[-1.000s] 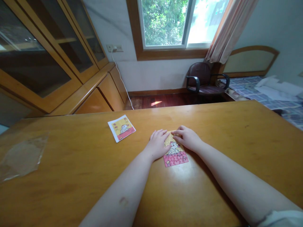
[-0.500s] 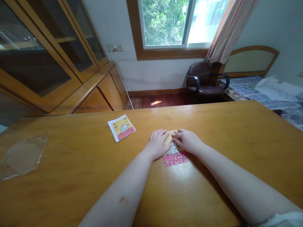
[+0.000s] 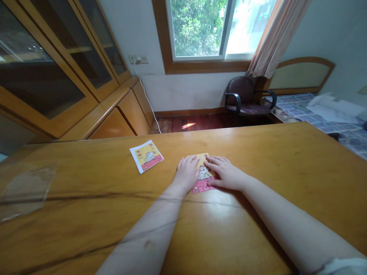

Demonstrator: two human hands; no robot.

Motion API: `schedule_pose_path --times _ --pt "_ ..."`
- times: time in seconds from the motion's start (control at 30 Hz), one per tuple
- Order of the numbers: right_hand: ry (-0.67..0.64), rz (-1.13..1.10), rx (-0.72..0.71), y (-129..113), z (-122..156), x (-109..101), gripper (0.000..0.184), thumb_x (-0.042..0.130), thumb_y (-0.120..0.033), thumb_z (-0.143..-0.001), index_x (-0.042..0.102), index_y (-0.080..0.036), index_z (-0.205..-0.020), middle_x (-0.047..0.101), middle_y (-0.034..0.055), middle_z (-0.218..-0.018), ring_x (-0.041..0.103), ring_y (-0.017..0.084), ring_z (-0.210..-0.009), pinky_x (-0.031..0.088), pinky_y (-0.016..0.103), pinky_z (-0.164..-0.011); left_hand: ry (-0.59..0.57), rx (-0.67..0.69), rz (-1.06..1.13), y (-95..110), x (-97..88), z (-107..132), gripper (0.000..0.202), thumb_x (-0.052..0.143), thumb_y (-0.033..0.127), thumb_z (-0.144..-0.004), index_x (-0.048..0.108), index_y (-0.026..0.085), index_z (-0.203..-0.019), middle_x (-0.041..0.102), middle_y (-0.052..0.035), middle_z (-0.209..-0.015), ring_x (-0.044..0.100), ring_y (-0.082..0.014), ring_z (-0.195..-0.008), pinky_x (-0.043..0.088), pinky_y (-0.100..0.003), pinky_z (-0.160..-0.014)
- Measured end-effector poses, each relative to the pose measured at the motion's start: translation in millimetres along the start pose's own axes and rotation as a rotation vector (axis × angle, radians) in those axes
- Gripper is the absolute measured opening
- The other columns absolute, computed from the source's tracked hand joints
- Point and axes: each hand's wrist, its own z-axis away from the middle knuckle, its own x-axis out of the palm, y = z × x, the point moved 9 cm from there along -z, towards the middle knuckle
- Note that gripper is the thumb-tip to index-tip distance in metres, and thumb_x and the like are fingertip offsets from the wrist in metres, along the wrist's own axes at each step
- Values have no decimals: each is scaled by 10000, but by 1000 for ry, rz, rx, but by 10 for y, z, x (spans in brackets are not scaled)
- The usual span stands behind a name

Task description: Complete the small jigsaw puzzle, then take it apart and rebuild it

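My left hand (image 3: 187, 172) and right hand (image 3: 227, 174) lie open and flat, flanking and pressing the puzzle (image 3: 202, 172) at mid-frame on the counter (image 3: 272, 152), both equally near, its long axis running away from me, the card (image 3: 146, 156) up-left.

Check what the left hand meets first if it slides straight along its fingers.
Probably nothing but bare table: the left hand lies flat on the jigsaw puzzle, fingers aimed at the table's far edge. The picture card sits off to the left, outside that line.
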Motion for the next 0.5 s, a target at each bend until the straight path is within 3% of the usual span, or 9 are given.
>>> schedule_pose_path --times 0.07,0.17,0.5 --pt "-53 -13 1 -5 10 71 916 599 -674 -740 334 -195 -1474 259 144 -1542 273 327 -1396 200 505 -1135 11 -8 5 -9 -23 6 348 460 288 -906 598 202 -1214 572 -74 -1330 479 -207 -1258 269 -424 -1145" --pt "-88 -25 12 3 -7 130 919 556 -678 -770 254 -211 -1501 171 116 -1565 203 310 -1428 162 514 -1149 -30 13 6 17 -1 18 365 456 338 -909 592 223 -1228 567 -64 -1345 459 -217 -1285 239 -448 -1156" --pt "-58 38 46 23 -98 139 823 459 -651 -852 258 -183 -1498 179 130 -1555 223 305 -1422 177 542 -1139 -172 56 -122 33 178 56 630 410 485 -910 310 207 -1467 272 -84 -1550 176 -274 -1447 135 -526 -1171"
